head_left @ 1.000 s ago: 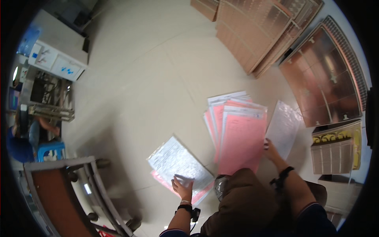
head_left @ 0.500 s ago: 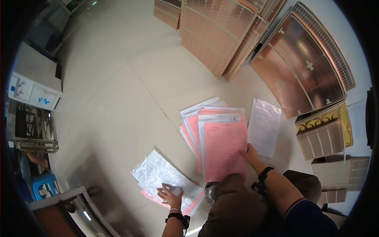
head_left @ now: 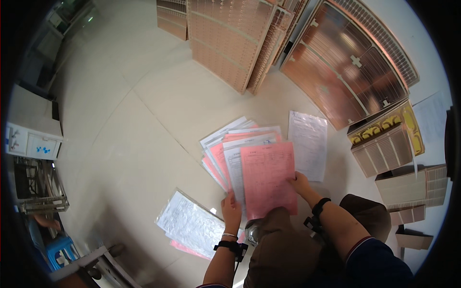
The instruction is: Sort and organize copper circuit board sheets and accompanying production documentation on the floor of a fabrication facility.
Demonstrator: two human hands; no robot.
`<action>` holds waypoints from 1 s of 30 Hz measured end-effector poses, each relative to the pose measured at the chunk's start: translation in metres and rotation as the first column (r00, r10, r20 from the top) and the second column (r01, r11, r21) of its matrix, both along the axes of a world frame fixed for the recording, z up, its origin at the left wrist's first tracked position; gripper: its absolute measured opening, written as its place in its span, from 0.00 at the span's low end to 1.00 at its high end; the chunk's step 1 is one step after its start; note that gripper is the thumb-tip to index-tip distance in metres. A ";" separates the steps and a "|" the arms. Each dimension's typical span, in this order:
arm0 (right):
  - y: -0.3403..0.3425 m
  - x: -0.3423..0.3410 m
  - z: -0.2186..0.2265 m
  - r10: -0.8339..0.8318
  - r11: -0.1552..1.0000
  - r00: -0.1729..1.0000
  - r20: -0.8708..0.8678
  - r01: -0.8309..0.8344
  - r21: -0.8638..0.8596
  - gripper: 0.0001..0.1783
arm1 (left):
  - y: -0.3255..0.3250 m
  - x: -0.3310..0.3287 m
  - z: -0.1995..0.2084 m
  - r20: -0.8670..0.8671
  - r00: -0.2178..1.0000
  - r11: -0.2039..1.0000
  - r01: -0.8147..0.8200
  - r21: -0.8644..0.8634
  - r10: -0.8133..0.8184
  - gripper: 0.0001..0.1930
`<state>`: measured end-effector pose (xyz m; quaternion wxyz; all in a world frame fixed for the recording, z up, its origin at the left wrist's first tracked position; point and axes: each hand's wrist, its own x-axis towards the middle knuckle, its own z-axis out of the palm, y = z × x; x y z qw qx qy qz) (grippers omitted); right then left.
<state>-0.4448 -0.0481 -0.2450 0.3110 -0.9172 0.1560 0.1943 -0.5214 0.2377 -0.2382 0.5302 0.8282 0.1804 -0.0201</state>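
Note:
A pink printed sheet (head_left: 268,180) lies on top at the right of a fanned stack of white and pink papers (head_left: 234,158). My right hand (head_left: 301,185) pinches its lower right edge, thumb on top. My left hand (head_left: 231,210) is at the lower left edge of the stack, fingers drawn together; whether they grip a paper there is hidden. Below and left of that hand lies a clear plastic sleeve (head_left: 189,223) with white paper inside, over a pink sheet (head_left: 185,249). Another sleeved white document (head_left: 308,149) lies flat on the floor right of the stack.
Copper-coloured patterned panels (head_left: 230,41) lean at the top, with a large shiny one (head_left: 345,67) at upper right. Smaller panels (head_left: 382,149) and a yellow piece (head_left: 415,127) stand along the right wall. A blue stool (head_left: 62,249) and part of another person (head_left: 45,221) are at left.
My left hand has lifted off the plastic sleeve and moved up and right to the stack's edge, its fingers closing from spread. My right hand still holds the pink sheet. The view has shifted slightly.

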 end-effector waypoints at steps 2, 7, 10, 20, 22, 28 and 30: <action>-0.001 -0.003 0.002 0.012 0.999 0.999 -0.037 -0.013 -0.045 0.16 | -0.002 -0.002 0.000 0.002 1.000 0.999 0.001 0.037 -0.001 0.21; -0.001 -0.011 0.007 -0.075 0.995 0.994 -0.083 0.080 0.056 0.12 | -0.007 -0.002 0.001 0.013 0.999 0.978 0.047 0.202 -0.050 0.18; -0.001 -0.016 0.011 -0.140 0.985 0.987 -0.076 0.146 0.088 0.11 | -0.012 -0.003 0.003 -0.113 0.994 1.000 0.009 0.000 -0.009 0.20; -0.008 -0.020 0.015 -0.180 0.963 0.965 -0.189 0.212 0.166 0.15 | -0.013 -0.008 -0.009 -0.102 0.994 1.000 -0.025 -0.008 0.024 0.21; -0.010 -0.023 0.010 -0.205 0.953 0.976 -0.067 0.215 0.211 0.11 | -0.015 -0.008 -0.010 -0.104 0.994 1.000 -0.024 -0.016 0.022 0.21; -0.014 -0.022 0.015 -0.188 0.968 0.976 -0.112 0.203 0.145 0.11 | -0.015 -0.011 -0.012 -0.133 0.991 0.999 -0.034 -0.011 0.032 0.19; -0.018 -0.019 0.014 -0.191 0.968 0.974 -0.121 0.207 0.143 0.11 | -0.013 -0.013 -0.018 -0.107 0.994 0.999 -0.034 0.004 0.034 0.20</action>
